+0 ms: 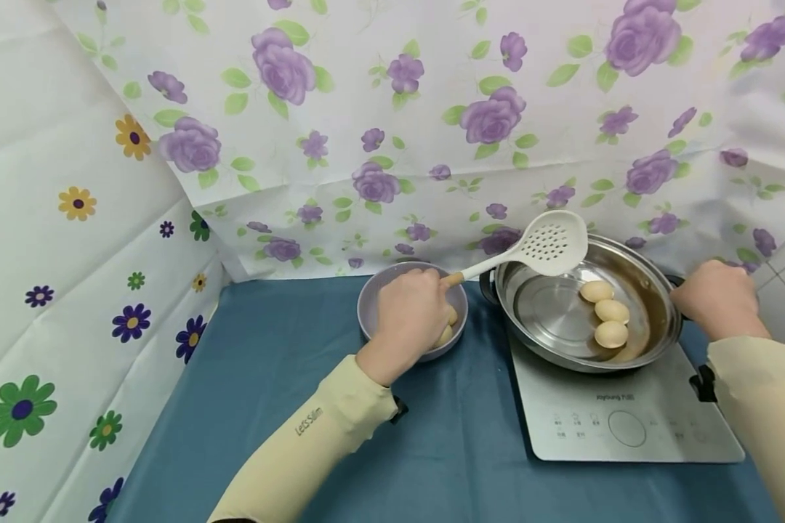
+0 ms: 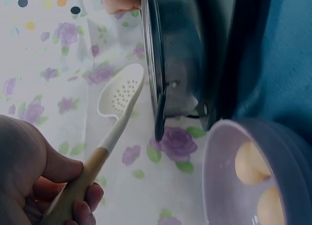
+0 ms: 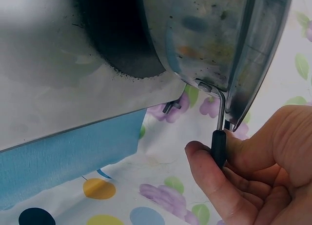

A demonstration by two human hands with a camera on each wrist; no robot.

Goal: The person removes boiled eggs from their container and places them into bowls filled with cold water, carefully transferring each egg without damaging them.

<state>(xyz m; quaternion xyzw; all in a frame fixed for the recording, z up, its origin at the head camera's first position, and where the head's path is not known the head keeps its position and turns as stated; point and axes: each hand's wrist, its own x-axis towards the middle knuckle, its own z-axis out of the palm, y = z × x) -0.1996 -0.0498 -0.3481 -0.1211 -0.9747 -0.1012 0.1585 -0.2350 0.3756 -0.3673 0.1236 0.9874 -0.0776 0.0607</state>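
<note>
Head view. Left hand (image 1: pixel 411 319): above the bowl (image 1: pixel 368 309), grasping a slotted spoon (image 1: pixel 556 243), whose pale perforated head lay over the near-left rim area of the pot, tilted upward. Right hand (image 1: pixel 722 301): at the pot's right side handle, fingers curled. Pot (image 1: pixel 543 312): wide, shallow, steel, above the induction cooker (image 1: pixel 562 428); three eggs (image 1: pixel 611 312) in a row toward its right side. Whether it held water could not be told. Bowl: lilac-grey, on the blue cloth (image 1: pixel 288 349), left of the pot, with more eggs (image 1: pixel 443 338) partly hidden by the hand. Handling, as judged: eggs light, smooth, apt to roll, and brittle if shelled; best cradled from beneath, never squeezed.

Left wrist view. Slotted spoon: wooden grip (image 2: pixel 87 171) lodged between thumb and curled fingers, pale shaft free beyond them. Judged light and fairly stiff; the wooden part seemed the proper hold. The bowl stood beside the pot, with eggs against its inner wall.

Right wrist view. Side handle: bent metal rod with a black sleeve (image 3: pixel 219 149), pinched between the right thumb and fingers. Pot judged rigid, slick-walled and the heaviest item; the sleeve seemed the safer hold, though one-sided lifting could tip it and set the eggs rolling.
</note>
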